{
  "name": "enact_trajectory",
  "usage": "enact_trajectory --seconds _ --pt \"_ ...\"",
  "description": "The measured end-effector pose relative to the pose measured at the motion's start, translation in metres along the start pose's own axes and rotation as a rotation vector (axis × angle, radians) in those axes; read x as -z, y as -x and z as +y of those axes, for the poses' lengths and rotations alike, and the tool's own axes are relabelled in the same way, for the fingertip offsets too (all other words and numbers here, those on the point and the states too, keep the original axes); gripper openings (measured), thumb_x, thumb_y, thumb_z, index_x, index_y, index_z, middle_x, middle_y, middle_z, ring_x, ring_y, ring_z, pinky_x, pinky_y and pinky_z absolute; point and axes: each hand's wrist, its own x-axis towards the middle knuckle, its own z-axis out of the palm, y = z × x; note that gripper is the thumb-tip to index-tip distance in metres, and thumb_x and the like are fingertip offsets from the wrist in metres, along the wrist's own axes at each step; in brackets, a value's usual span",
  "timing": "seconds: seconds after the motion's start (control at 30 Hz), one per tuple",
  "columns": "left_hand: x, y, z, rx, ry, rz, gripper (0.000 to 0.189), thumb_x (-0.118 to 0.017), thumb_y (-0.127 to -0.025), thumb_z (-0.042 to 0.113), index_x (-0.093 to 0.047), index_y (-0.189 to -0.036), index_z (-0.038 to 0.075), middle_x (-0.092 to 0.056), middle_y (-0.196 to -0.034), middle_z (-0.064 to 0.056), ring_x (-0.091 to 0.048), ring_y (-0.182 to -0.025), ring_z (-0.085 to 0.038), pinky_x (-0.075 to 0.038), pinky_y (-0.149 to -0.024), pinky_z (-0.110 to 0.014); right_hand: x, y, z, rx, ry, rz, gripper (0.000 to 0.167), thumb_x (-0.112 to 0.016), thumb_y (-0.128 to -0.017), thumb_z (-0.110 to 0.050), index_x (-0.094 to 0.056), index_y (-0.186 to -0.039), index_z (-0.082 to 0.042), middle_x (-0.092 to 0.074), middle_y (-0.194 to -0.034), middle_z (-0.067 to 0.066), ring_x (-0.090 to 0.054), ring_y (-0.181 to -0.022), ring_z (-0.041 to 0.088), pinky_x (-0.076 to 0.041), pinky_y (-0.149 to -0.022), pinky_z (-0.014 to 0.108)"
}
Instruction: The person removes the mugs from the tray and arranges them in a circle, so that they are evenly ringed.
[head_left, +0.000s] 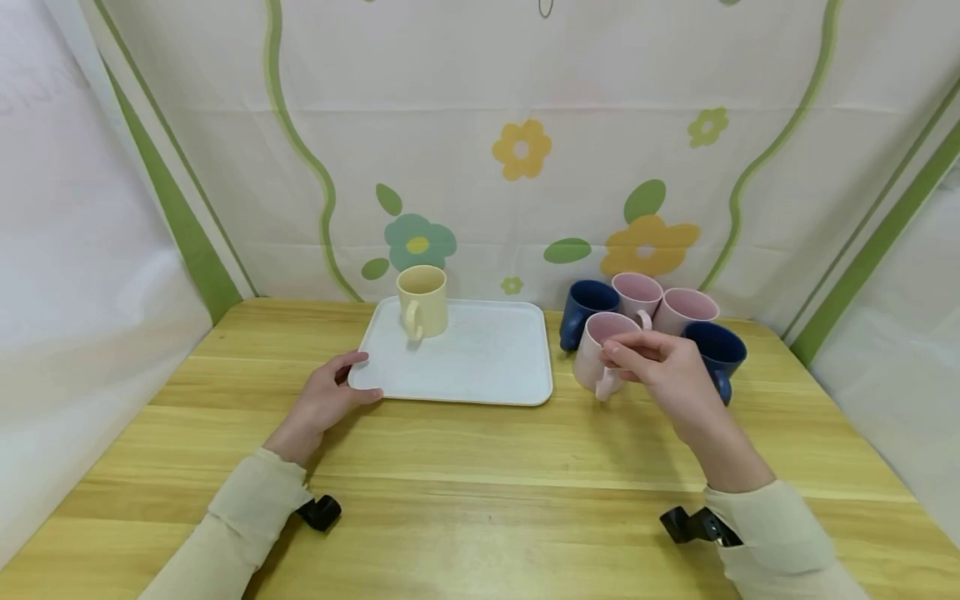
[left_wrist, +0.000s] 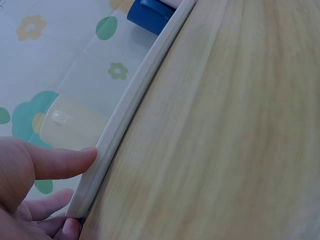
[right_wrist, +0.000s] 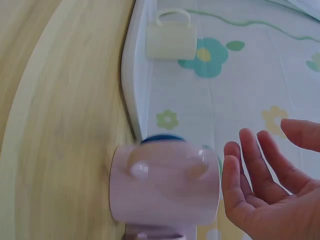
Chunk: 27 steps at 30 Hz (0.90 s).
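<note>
My left hand (head_left: 324, 402) holds the near left corner of a white rectangular tray (head_left: 487, 367), its thumb along the front edge and its fingers at the left side. A pale yellow mug (head_left: 430, 308) stands upright on the tray's back left part, handle towards me. Over the nearest pink mug (head_left: 588, 360), my right hand (head_left: 678, 383) hovers with loosely bent fingers. In the right wrist view a gap shows between those fingers (right_wrist: 272, 187) and that pink mug (right_wrist: 165, 195), and nothing is held.
Behind and beside the near pink mug stand two more pink mugs (head_left: 637, 289) and two dark blue mugs, one to the left (head_left: 576, 315) and one to the right (head_left: 712, 354). A flowered curtain (head_left: 465, 167) hangs behind the wooden table (head_left: 465, 483).
</note>
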Motion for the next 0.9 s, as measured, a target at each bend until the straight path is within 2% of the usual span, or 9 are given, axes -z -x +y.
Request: enact_trajectory --seconds 0.2,0.4,0.7,0.9 --pt "0.000 0.001 0.001 0.001 -0.003 -0.009 0.082 -0.079 -0.094 0.016 -0.037 -0.164 0.007 -0.021 -0.178 -0.018 -0.024 -0.163 -0.042 -0.026 -0.132 -0.056 -0.023 -0.006 -0.009 0.011 -0.044 -0.030 0.039 -0.069 -0.105 -0.027 -0.071 -0.126 0.005 -0.080 -0.103 -0.006 -0.076 -0.098 0.004 -0.062 -0.088 0.022" --pt "0.000 0.001 0.000 0.003 0.006 -0.004 0.082 -0.080 -0.094 0.016 -0.038 -0.164 0.007 -0.022 -0.177 -0.018 -0.024 -0.163 -0.042 -0.025 -0.132 -0.056 -0.047 -0.022 -0.014 0.035 -0.101 -0.032 0.038 -0.070 -0.105 -0.025 -0.070 -0.126 0.007 -0.079 -0.105 -0.001 -0.076 -0.097 0.007 -0.063 -0.087 0.023" --pt "-0.001 0.001 -0.001 0.008 0.011 -0.001 0.082 -0.080 -0.093 0.015 -0.038 -0.164 0.007 -0.022 -0.177 -0.019 -0.024 -0.162 -0.041 -0.025 -0.132 -0.056 -0.083 -0.052 -0.022 -0.024 -0.177 -0.129 0.038 -0.066 -0.106 -0.031 -0.069 -0.133 -0.003 -0.078 -0.122 0.012 -0.076 -0.104 0.014 -0.064 -0.094 0.032" --pt "-0.002 0.000 -0.001 0.013 0.009 0.006 0.081 -0.080 -0.094 0.015 -0.039 -0.163 0.007 -0.023 -0.177 -0.018 -0.023 -0.163 -0.041 -0.025 -0.133 -0.054 -0.107 -0.064 -0.028 -0.055 -0.258 -0.172 0.036 -0.066 -0.106 -0.030 -0.069 -0.135 -0.007 -0.077 -0.127 0.014 -0.076 -0.105 0.017 -0.062 -0.102 0.044"
